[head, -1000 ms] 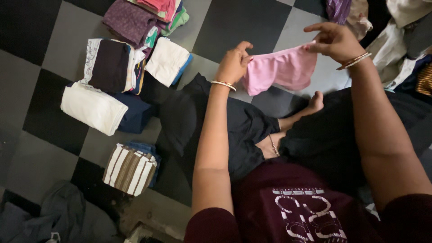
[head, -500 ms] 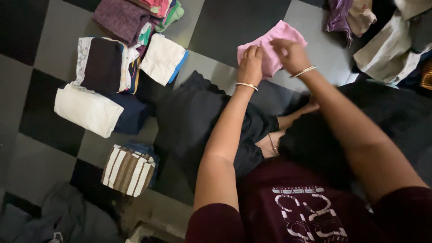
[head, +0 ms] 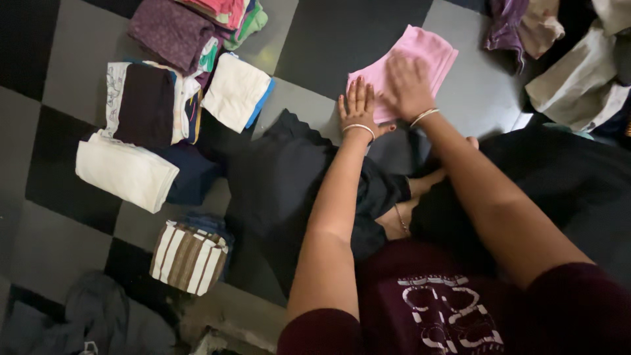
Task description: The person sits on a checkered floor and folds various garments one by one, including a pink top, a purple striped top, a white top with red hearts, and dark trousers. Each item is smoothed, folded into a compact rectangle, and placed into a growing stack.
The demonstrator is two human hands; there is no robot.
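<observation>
The left hand [head: 358, 105] lies flat with its fingers spread, palm down on the near corner of the pink cloth [head: 420, 56]. It grips nothing; it only presses. The right hand [head: 406, 85] is also open and flat, resting on the middle of the same cloth, just beside the left hand. It looks blurred, so how its fingers lie cannot be told exactly. Each wrist carries thin bangles.

The pink cloth is folded into a rough rectangle and lies on the floor [head: 342, 33], across a black tile and a grey one, in front of the person's crossed legs. There is one such cloth.

To the left, well apart from the hands, folded pieces lie in a loose group on the floor. One white fold [head: 125, 171] rests against a navy fold [head: 190, 174]. One dark brown piece [head: 141, 102] lies on a white printed one. One white piece with a blue edge [head: 236, 89] sits near it. One purple fold [head: 167, 29] lies at the top beside a stack of pink and green pieces [head: 233, 13]; how many that stack holds cannot be told. One striped fold [head: 187, 256] lies nearer the person, on top of a blue piece. A grey garment [head: 98, 315] lies crumpled at the lower left.

At the upper right is an unfolded heap [head: 565, 59] of pale and purple clothes, too tangled to count.
</observation>
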